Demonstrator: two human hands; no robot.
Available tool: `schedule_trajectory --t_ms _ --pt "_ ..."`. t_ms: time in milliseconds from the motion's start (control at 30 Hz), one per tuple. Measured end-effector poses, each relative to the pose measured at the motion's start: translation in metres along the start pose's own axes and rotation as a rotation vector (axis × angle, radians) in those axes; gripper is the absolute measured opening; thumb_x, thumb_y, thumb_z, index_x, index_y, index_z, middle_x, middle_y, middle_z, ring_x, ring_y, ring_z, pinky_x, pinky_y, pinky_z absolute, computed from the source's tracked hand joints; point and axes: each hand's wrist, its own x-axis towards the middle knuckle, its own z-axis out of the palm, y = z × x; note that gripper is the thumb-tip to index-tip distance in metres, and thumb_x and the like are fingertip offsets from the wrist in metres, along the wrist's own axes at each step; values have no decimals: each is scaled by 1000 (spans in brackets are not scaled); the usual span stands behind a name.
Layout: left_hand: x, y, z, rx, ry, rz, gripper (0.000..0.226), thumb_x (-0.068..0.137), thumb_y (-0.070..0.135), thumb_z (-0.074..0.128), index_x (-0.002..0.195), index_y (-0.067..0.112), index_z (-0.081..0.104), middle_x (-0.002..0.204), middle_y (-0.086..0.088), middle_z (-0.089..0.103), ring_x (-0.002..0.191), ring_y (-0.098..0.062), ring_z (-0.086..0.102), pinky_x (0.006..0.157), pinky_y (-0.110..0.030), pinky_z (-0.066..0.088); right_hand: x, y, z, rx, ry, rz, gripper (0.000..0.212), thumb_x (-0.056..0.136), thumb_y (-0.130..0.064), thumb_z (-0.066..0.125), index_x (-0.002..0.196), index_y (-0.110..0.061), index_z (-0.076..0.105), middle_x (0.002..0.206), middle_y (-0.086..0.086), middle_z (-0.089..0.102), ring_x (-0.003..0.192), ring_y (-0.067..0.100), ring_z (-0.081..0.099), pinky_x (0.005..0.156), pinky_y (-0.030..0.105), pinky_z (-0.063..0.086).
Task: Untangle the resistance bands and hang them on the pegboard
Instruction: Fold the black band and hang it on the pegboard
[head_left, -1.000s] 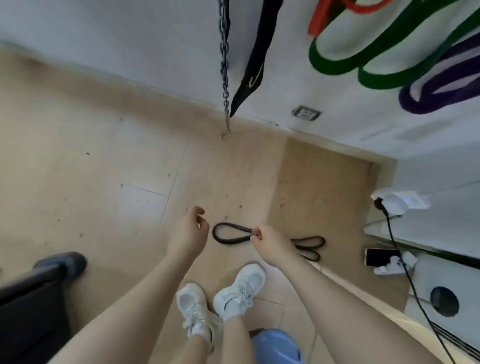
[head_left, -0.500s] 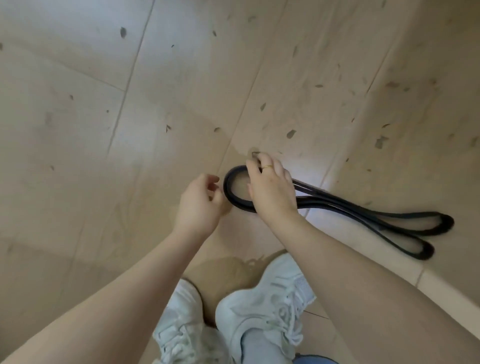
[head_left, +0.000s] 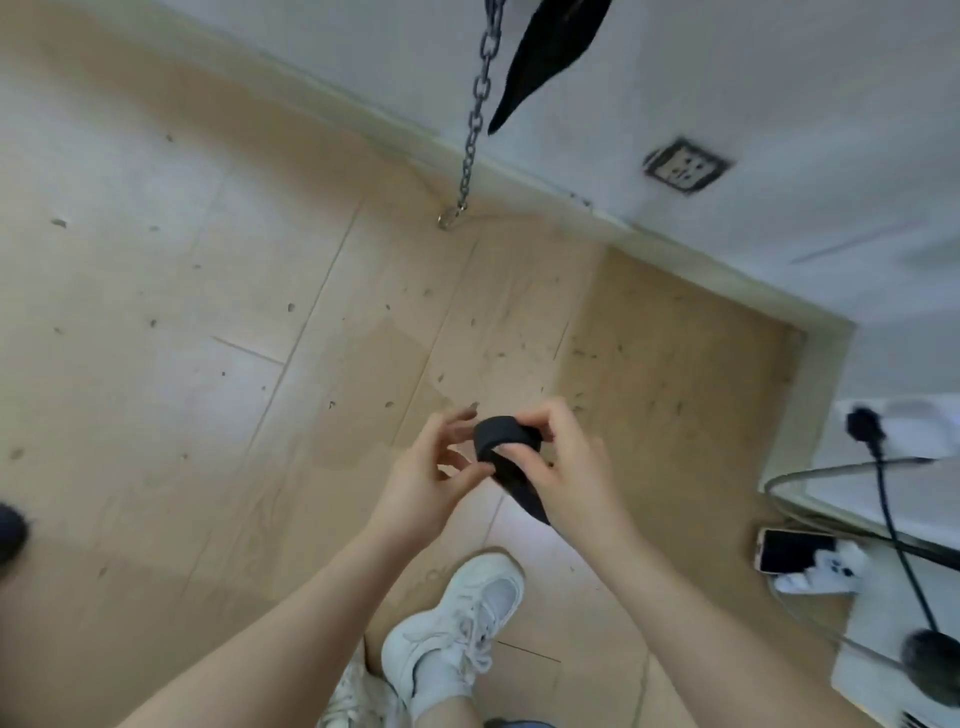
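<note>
A black resistance band (head_left: 501, 437) is lifted off the floor and held in front of me above my shoes. My right hand (head_left: 561, 467) grips its looped end, thumb and fingers curled around it, and the rest of the band hangs down under that hand. My left hand (head_left: 434, 475) pinches the loop's left side with thumb and fingertips. The pegboard is out of view; only a black strap (head_left: 545, 57) hangs down the wall at the top.
A metal chain (head_left: 475, 111) hangs from above down to the floor by the wall. At the right stand a white unit with a black cable (head_left: 893, 525), a phone (head_left: 792, 551) and a wall socket (head_left: 683, 166). My white shoe (head_left: 457, 629) is below my hands.
The band lay on the floor with my right hand on its loop. Now both hands hold it lifted, and my view has risen from the floor to the wall's base.
</note>
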Motion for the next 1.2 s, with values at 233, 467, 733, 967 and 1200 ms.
schedule_trajectory --t_ms 233,467,733,967,1200 --pt "-108 191 -29 274 -173 291 17 83 12 67 94 25 64 80 11 62 76 5 54 71 -13 42 -118 -110 -154 -32 116 -25 17 89 -23 61 99 -32 51 96 -17 62 90 4 59 81 24 47" --pt "-218 353 -61 391 -56 575 23 84 15 66 104 21 56 93 7 63 88 -12 59 74 -20 42 -222 -219 -251 59 343 -130 22 89 -15 60 101 -30 49 100 -11 60 92 7 57 81 21 44" --pt "-290 512 -79 213 -3 874 22 89 14 60 107 24 58 96 6 66 86 -3 62 77 -13 48 -283 -332 -340 288 666 -415 28 88 -14 63 107 -22 45 88 -14 60 83 -2 57 77 17 45" --pt "-313 601 -32 49 -79 969 22 88 13 61 108 23 61 98 9 67 92 -3 64 81 -14 50 -311 -345 -416 336 939 -594 27 89 -15 61 98 -33 43 89 -13 60 84 -3 60 75 12 47" --pt "-300 681 44 112 -60 1102 20 84 26 67 102 30 62 92 14 67 86 -2 63 78 -15 51 -308 -321 -524 362 1071 -664 13 93 -13 55 94 -26 52 85 -3 63 75 10 63 70 20 50"
